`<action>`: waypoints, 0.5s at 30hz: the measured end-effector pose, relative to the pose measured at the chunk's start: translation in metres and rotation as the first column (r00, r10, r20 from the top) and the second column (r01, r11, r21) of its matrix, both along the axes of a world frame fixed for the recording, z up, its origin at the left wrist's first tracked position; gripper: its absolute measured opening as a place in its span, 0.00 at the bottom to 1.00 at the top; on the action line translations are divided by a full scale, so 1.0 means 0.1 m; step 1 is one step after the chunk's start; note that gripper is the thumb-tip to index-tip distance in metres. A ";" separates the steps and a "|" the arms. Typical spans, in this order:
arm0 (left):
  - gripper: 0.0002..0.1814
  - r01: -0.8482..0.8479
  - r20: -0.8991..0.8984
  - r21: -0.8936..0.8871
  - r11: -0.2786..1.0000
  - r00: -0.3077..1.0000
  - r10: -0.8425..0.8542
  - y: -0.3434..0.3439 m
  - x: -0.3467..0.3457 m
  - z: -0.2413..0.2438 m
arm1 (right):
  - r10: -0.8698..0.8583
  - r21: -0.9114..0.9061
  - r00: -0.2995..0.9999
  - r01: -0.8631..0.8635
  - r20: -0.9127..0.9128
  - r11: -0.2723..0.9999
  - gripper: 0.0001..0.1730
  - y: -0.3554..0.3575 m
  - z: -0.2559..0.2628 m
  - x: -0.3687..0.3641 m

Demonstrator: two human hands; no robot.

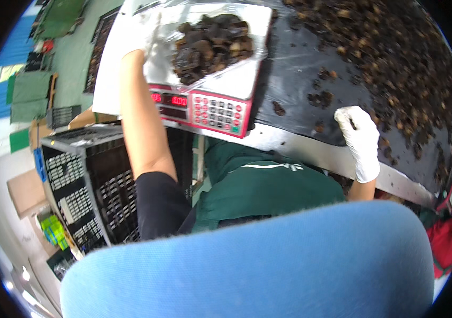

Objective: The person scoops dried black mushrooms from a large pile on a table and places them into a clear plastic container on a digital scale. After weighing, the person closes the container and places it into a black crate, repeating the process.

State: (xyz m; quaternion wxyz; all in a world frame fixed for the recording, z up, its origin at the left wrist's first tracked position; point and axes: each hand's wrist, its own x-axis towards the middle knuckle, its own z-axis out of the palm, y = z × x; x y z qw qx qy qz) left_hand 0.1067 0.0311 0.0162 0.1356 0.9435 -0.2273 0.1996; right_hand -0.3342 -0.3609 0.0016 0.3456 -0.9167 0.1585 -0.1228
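A clear plastic bag point(206, 49) holding dark brown pieces, which look like dried mushrooms or fungus, lies on the metal pan point(246, 81) of a red-framed digital scale point(218, 113). At the pan's left side is my left hand point(140, 33), white-gloved and blurred beside the bag's edge; its grip cannot be made out. My right hand point(359, 139), also in a white glove, is over the black sheet near the table's front edge, its fingers curled with thumb and fingertips close together. Whether a small piece is between them cannot be told. A few loose pieces point(320, 99) lie near it.
A large heap of the same dark pieces point(397, 59) spreads over the black sheet point(289, 79) at the right. The metal table edge point(305, 149) runs in front of my body. Black plastic crates point(106, 187) stand at the lower left. Part of another person in red point(446, 242) shows at the far right.
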 end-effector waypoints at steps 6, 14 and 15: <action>0.22 0.083 -0.376 -0.289 0.954 0.906 -0.193 -0.33 -0.22 0.54 | 0.153 -0.073 0.974 -0.142 0.169 0.987 0.09 0.32 0.09 0.72; 0.27 -0.157 -0.583 -0.600 0.784 0.757 -0.295 -0.31 -0.69 0.75 | 0.290 0.712 0.954 -0.255 0.076 0.654 0.28 0.68 0.29 1.52; 0.27 -0.167 -0.520 -0.702 0.692 0.784 -0.338 -0.24 -0.76 0.71 | 0.305 0.790 0.951 -0.220 0.044 0.572 0.29 0.69 0.30 1.58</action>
